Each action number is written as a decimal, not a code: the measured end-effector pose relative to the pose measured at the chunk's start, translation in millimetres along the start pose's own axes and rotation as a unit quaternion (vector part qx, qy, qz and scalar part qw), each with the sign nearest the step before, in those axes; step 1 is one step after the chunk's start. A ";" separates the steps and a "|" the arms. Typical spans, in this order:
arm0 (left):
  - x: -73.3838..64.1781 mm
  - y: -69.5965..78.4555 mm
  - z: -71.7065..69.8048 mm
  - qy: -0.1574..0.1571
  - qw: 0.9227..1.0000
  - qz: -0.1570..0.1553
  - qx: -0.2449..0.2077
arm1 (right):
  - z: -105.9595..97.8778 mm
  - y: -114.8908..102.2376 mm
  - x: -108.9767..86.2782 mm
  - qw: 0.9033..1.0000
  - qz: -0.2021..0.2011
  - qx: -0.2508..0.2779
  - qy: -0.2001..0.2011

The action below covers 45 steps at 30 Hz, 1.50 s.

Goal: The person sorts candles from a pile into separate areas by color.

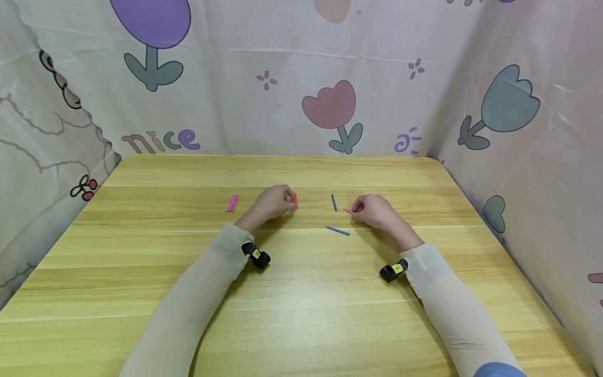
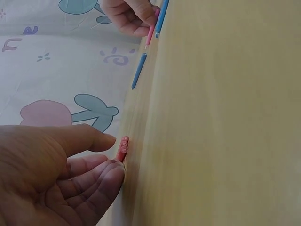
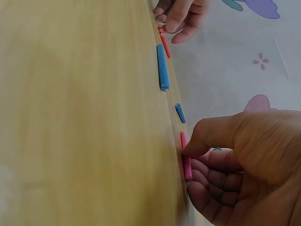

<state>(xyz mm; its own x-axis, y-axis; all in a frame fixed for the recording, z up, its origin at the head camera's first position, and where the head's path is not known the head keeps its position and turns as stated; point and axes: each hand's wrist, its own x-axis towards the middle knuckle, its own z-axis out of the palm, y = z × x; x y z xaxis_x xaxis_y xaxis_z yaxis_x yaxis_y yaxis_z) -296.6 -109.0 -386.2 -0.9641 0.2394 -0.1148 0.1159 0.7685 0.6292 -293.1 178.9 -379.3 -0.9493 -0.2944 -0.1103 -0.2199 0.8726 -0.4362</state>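
Observation:
My left hand point(image 1: 275, 201) is beside a small bundle of red crayon-like sticks point(image 1: 295, 200). In the left wrist view its thumb and fingers stand apart around the near end of these red sticks point(image 2: 122, 149); whether a fingertip touches them I cannot tell. To the right, my right hand point(image 1: 375, 210) pinches a slim pink stick point(image 3: 187, 168) between thumb and fingers, low over the table. Two blue sticks lie between the hands: an upper blue stick point(image 1: 334, 202) pointing away and a nearer blue stick point(image 1: 337, 230) lying crosswise.
A group of bright pink sticks point(image 1: 232, 202) lies left of the left hand. All of it rests on a wood-grain table point(image 1: 301, 314). A patterned cloth point(image 1: 245, 115) hangs behind the table's far edge and along both sides.

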 end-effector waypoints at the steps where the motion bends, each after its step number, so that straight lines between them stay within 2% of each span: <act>1: -0.5 -0.7 -0.4 -0.001 1.000 0.003 0.002 | -0.2 -0.8 -0.5 1.000 0.002 -0.002 -0.001; 12: -11.2 -6.1 -8.4 -0.008 0.999 0.041 0.032 | -1.4 -5.1 -2.3 1.000 0.011 -0.017 0.005; 21: -29.5 -15.6 -22.9 0.020 0.997 0.058 0.050 | -1.6 -15.1 -0.5 0.999 -0.040 -0.007 0.023; 27: -39.3 -23.0 -32.3 0.027 0.996 0.058 0.054 | 0.3 -34.0 1.9 0.997 -0.070 0.019 0.039; 30: -43.9 -26.7 -35.4 0.032 0.995 0.058 0.074 | 3.4 -46.0 4.0 0.996 -0.078 0.033 0.039; 35: -50.1 -34.8 -40.3 0.042 0.992 0.065 0.099 | 10.6 -67.1 9.4 0.994 -0.092 0.059 0.025; 45: -63.0 -54.9 -51.8 0.053 0.992 0.061 0.101 | 32.1 -103.8 22.7 0.990 -0.107 0.089 0.006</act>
<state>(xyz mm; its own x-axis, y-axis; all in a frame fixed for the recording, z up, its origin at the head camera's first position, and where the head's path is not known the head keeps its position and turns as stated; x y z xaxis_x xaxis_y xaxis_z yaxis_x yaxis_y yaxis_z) -254.5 -197.0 -373.7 -0.9581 0.2834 0.0408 0.2691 0.8430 0.4657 -284.5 69.0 -365.3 -0.8879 -0.4599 0.0121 -0.3746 0.7075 -0.5993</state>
